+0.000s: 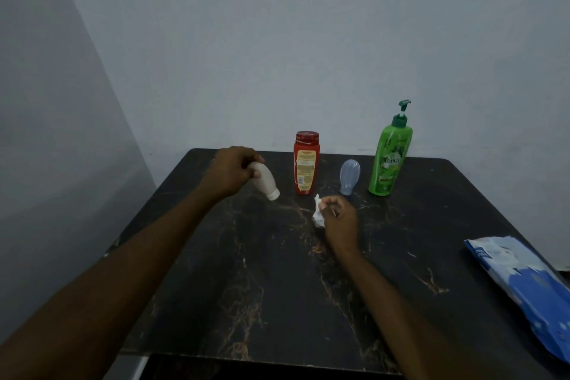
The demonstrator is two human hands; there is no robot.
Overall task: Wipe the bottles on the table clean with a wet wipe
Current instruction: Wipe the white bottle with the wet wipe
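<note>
Left arm [108, 271] and right arm [388, 287] reach over the dark table [262, 302]. A blue pack of wipes [524, 281] lies on its right edge. At the back stand a tall green pump bottle [390, 160] and a red bottle [306, 168], with a small pale blue bottle [349, 176] between them. The left hand [231, 171] curls round a white bottle [266, 180], tilted cap down, just left of the red one. The right hand [339, 219] pinches a crumpled white wipe [318, 215] in front of the red bottle.

We see one head-worn view — looking forward and down over the dark bench [277, 271], close above its near edge, facing the wall [277, 40] behind it.
</note>
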